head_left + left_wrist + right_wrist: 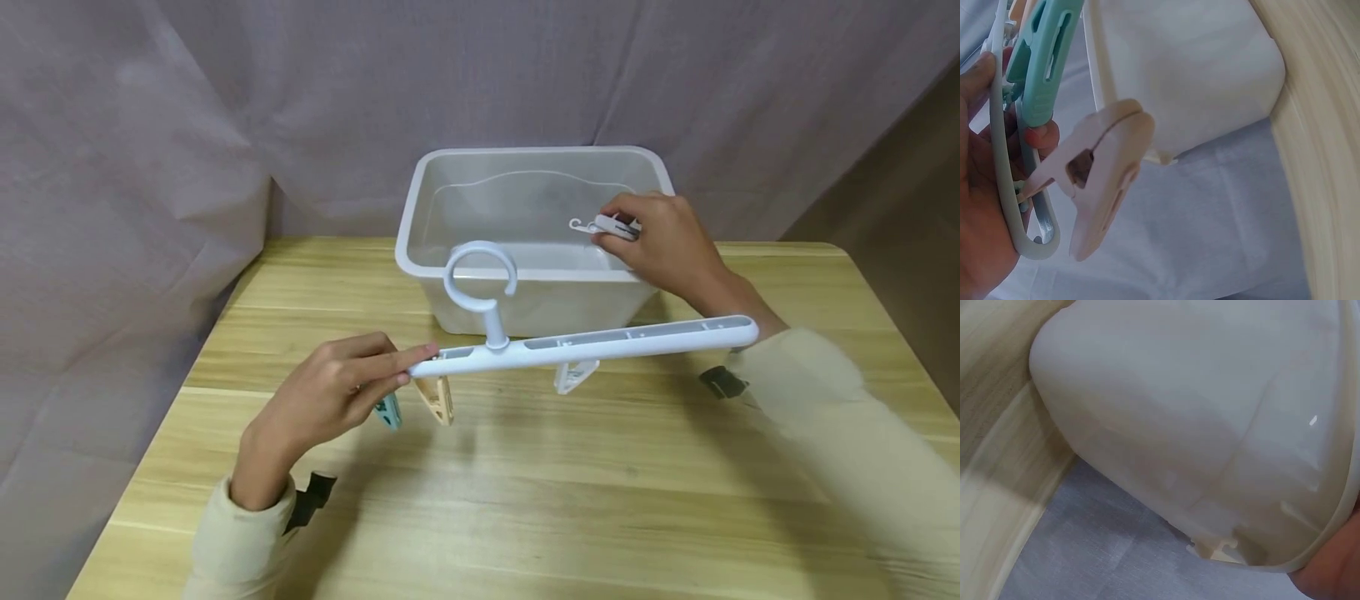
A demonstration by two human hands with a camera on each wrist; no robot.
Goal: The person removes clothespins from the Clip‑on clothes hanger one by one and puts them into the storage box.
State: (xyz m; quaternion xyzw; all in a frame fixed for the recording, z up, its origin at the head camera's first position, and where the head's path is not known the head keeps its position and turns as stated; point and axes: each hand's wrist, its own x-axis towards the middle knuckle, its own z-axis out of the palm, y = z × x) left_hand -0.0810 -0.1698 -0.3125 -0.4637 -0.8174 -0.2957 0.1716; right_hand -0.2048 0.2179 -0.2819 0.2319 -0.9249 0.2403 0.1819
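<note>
My left hand [322, 392] grips the left end of a pale blue clip hanger [622, 337], holding it above the table in front of the bin. From the hanger hang a teal clothespin [1050, 62], a peach clothespin [437, 402] and a white clothespin [575, 377]. A pale pink clothespin [1110, 169] shows near the hanger's end in the left wrist view. My right hand [663, 242] pinches a light grey clothespin [617, 227] with a small white hook over the bin's right side. In the right wrist view only a bit of that hand [1329, 565] shows beside the rim.
A translucent white plastic bin [517, 308] stands at the back of the wooden table [525, 500]. Behind it hangs a grey-purple curtain [375, 100]. The hanger's round hook [480, 250] overlaps the bin's front rim in the head view.
</note>
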